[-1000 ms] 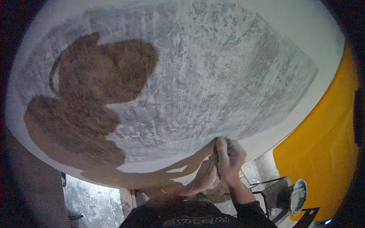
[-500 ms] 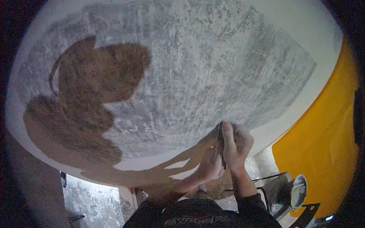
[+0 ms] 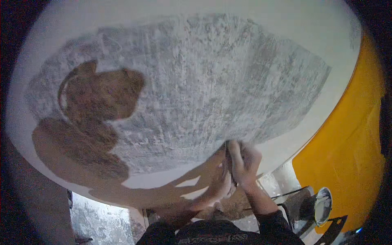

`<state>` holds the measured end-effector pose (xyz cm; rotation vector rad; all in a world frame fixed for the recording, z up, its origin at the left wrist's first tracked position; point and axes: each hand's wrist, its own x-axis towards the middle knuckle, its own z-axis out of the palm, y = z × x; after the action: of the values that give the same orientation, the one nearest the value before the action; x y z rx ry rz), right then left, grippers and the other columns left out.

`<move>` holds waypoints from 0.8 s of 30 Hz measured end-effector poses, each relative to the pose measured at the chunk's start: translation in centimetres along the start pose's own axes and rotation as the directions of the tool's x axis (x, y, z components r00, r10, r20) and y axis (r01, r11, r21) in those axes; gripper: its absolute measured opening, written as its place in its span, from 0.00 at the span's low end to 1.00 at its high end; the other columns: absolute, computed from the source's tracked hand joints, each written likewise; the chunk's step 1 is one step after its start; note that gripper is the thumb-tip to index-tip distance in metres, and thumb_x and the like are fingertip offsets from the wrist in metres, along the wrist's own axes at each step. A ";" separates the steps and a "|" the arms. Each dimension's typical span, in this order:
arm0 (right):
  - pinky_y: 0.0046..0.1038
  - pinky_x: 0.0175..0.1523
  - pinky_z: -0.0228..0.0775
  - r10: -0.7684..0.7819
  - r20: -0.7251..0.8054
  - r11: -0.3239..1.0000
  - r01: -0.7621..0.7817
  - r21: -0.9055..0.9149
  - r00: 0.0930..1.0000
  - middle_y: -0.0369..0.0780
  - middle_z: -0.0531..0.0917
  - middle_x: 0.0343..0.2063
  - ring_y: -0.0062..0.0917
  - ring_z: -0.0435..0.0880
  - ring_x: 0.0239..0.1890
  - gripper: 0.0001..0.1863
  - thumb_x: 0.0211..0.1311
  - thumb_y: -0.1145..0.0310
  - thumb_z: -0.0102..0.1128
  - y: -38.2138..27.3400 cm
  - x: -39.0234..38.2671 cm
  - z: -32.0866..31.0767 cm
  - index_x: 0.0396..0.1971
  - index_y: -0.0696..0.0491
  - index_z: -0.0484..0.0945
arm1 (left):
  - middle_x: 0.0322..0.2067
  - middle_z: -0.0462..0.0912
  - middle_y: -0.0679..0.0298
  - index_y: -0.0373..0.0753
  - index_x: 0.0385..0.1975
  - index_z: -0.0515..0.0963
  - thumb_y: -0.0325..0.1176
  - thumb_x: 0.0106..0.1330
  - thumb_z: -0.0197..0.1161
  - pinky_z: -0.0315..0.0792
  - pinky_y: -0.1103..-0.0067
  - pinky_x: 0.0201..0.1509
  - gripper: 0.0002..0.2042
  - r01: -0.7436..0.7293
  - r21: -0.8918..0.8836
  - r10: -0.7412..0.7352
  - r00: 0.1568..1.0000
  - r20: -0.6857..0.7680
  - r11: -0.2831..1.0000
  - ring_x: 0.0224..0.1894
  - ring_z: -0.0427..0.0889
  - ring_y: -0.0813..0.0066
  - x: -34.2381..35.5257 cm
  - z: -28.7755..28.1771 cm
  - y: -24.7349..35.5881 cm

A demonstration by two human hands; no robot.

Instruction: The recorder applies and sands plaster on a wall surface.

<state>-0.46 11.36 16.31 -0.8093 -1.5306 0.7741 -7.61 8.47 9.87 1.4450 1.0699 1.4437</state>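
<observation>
As seen in the head view, the right hand (image 3: 246, 165) is positioned at the lower edge of a mottled grey area (image 3: 204, 90) on a large curved white panel (image 3: 286, 18). The right thumb points upward along a thin dark pad (image 3: 229, 159), and the right fingers are curled; thumb and fingers are clamped on the pad. The pad stands nearly edge-on to the camera, its upper end at the panel surface; contact at that end cannot be confirmed.

The left hand (image 3: 221, 185) is located below and to the left of the right hand, against the lower part of the pad. Its fingers are partly hidden and blurred; whether they are together or apart cannot be told.

Dark brown areas (image 3: 106, 94) cover the left and lower parts of the panel. To the right is an orange sheet (image 3: 339, 155). Near its lower end, a round bucket (image 3: 323, 207) with whitish contents is located beside a dark chair (image 3: 300, 203).
</observation>
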 end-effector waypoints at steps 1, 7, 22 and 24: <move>0.16 0.25 0.59 0.072 0.007 0.997 -0.072 -0.013 0.997 0.29 0.70 0.16 0.11 0.64 0.21 0.12 0.59 0.70 0.55 1.6 -1.1 -0.5 0.19 0.61 0.72 | 0.11 0.67 0.65 0.33 0.47 0.62 0.46 0.68 0.39 0.60 0.80 0.12 0.21 0.181 -0.274 -0.199 0.979 -0.041 0.945 0.09 0.64 0.78 -0.8 0.5 2.0; 0.22 0.25 0.60 -0.174 -0.098 0.978 0.160 -0.137 0.980 0.36 0.70 0.12 0.14 0.66 0.19 0.16 0.60 0.62 0.53 -4.8 5.1 0.4 0.21 0.60 0.74 | 0.23 0.69 0.57 0.33 0.43 0.63 0.41 0.69 0.37 0.69 0.72 0.26 0.16 0.029 0.167 -0.047 0.993 0.108 0.985 0.24 0.72 0.67 4.0 -2.4 1.7; 0.28 0.39 0.66 0.152 0.011 0.969 -0.151 0.196 0.988 0.42 0.76 0.26 0.27 0.74 0.31 0.17 0.64 0.58 0.43 7.7 -9.1 0.1 0.29 0.58 0.72 | 0.28 0.74 0.59 0.33 0.42 0.70 0.33 0.66 0.45 0.67 0.76 0.39 0.12 0.216 0.710 -0.241 0.968 -0.067 0.671 0.30 0.74 0.66 -8.3 -4.3 -3.6; 0.24 0.30 0.68 0.474 -0.135 0.727 -0.301 0.617 0.870 0.40 0.76 0.24 0.23 0.74 0.26 0.17 0.64 0.54 0.41 10.4 -9.4 -1.2 0.30 0.54 0.67 | 0.27 0.74 0.60 0.33 0.39 0.70 0.33 0.66 0.45 0.67 0.77 0.38 0.11 0.154 0.482 -0.099 0.986 -0.137 0.863 0.30 0.74 0.69 -9.5 -5.0 -5.1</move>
<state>2.19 9.10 2.65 -0.7393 -0.7799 1.3026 -12.63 0.97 2.16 1.6148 1.6603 1.2131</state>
